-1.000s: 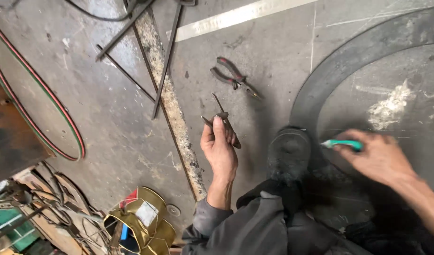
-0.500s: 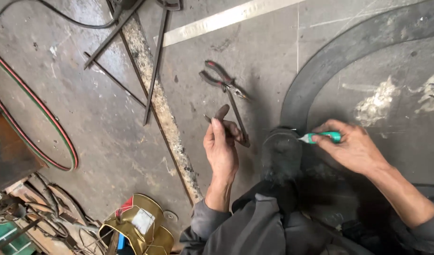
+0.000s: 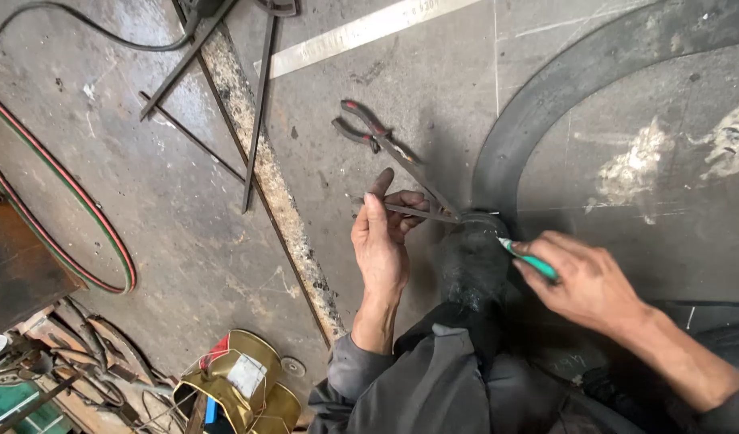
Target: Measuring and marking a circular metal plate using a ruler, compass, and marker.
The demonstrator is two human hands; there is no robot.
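The left hand (image 3: 381, 241) lies on the grey metal floor (image 3: 185, 209) with its fingers curled around a thin metal divider (image 3: 422, 189), a tool with two pointy legs that meet near the tip. The right hand (image 3: 582, 281) pinches a small green marker (image 3: 532, 260) between thumb and fingers, and the marker's tip points at the spot where the divider's legs come together. That spot is just beside the toe of a dark boot (image 3: 474, 261), at the edge of a wide dark curved band (image 3: 546, 104) of metal. Pliers (image 3: 361, 127) with red and black handles lie near the divider. A long steel ruler (image 3: 361, 30) lies farther up. A red and green hose (image 3: 88, 233) curves at the left, and a gold tin (image 3: 241, 394) sits at the bottom.
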